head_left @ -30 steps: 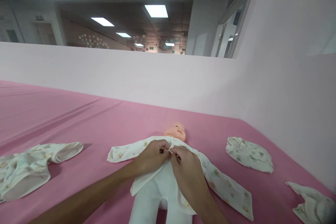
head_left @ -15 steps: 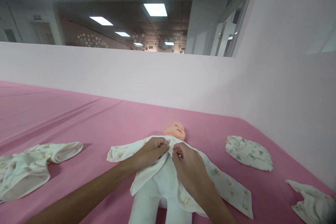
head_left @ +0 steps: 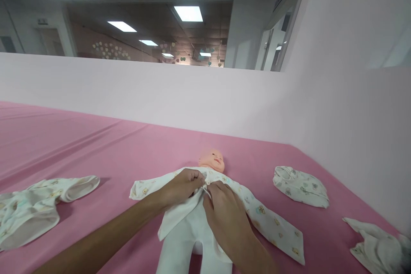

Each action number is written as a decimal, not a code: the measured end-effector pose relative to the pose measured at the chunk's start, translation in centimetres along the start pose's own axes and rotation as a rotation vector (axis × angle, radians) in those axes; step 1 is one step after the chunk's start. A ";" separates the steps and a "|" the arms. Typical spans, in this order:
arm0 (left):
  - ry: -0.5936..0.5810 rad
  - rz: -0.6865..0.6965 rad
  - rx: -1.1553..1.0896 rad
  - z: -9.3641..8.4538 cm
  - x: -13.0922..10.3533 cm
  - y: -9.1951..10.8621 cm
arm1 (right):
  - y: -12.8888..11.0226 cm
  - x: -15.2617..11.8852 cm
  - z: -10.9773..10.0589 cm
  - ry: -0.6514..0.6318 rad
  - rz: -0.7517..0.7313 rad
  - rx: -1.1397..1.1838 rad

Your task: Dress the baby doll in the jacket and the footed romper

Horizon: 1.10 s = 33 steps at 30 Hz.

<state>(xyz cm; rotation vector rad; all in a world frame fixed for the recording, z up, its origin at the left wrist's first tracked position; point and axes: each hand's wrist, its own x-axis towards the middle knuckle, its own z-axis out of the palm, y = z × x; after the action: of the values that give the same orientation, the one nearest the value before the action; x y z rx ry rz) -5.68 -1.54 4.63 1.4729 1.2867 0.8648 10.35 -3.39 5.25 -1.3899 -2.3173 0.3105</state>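
A doll point(head_left: 212, 159) with a bare head and a white cloth body lies on its back, its legs toward me. It wears a long-sleeved white top point(head_left: 271, 222) with small printed bears, sleeves spread to both sides and the lower front hanging apart. My left hand point(head_left: 186, 185) pinches the top's front edge just below the neck. Close beside it, my right hand point(head_left: 224, 209) is closed on the other front edge, its fingers curled on the cloth. The fingertips nearly meet at the chest and partly hide the fastening there.
Pink sheet point(head_left: 128, 150) covers the surface. A printed baby garment point(head_left: 35, 205) lies at the left, a folded one point(head_left: 301, 186) at the right, and a crumpled one point(head_left: 375, 244) at the lower right. Behind stands a low white wall point(head_left: 144, 94) under a window.
My right hand has shifted slightly left and down, and its fingers have curled further over the cloth. The right front flap is now more hidden beneath it. My left hand stays nearly in place.
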 end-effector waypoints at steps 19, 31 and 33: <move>0.475 0.222 0.509 2.7 -6.4 -3.0 | 3.2 -4.4 1.7 0.222 0.161 0.613; 0.582 0.758 0.994 4.1 -5.1 -3.8 | 2.1 -4.6 2.5 0.201 0.231 0.825; 0.624 0.785 1.060 4.0 -5.0 -3.9 | 2.1 -4.6 2.5 0.209 0.231 0.826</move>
<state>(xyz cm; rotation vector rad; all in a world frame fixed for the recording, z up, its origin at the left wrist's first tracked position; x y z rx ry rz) -4.02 -7.34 0.17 2.8152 1.7715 1.2905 12.77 -6.40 1.05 -1.1627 -1.5546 1.0004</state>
